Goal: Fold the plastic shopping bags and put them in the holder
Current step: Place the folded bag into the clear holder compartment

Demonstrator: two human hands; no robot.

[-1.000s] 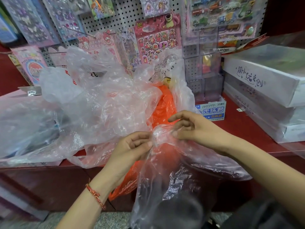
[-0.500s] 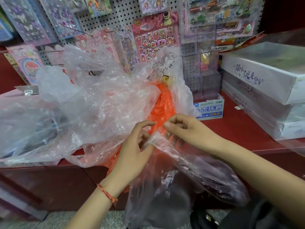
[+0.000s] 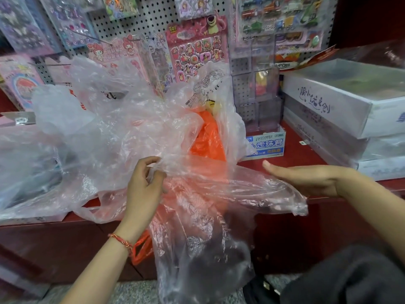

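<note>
The two hands have moved apart. Half a second ago they were close together, both nipping the clear bag (image 3: pixel 197 216) in the middle. Now the right hand (image 3: pixel 306 178) has slid away to the right and gone flat. Its fingers are straight and side by side, and they point left. The hand lies along the top of the bag, and the edge of the hand touches the plastic. The left hand (image 3: pixel 144 185) has stayed near the middle. Its thumb and curled fingers pinch the top edge of the bag. A red string bracelet (image 3: pixel 121 241) is on that wrist.

The clear bag is now pulled wide between the hands. It is thin, shiny and full of little wrinkles. Its top lies over the front edge of the red counter (image 3: pixel 295 154), and the rest hangs down in front.

Behind it is an orange bag (image 3: pixel 208 137), bright and crumpled, and one orange loop hangs below the counter edge. A puffy pile of see-through bags (image 3: pixel 109 128) sits on the counter to the left.

A small blue and white box (image 3: pixel 267 145) stands behind the orange bag. Flat white boxes (image 3: pixel 328 102) are stacked on the right. Sticker sheets (image 3: pixel 197 47) hang on a pegboard (image 3: pixel 149 16) with many small holes.
</note>
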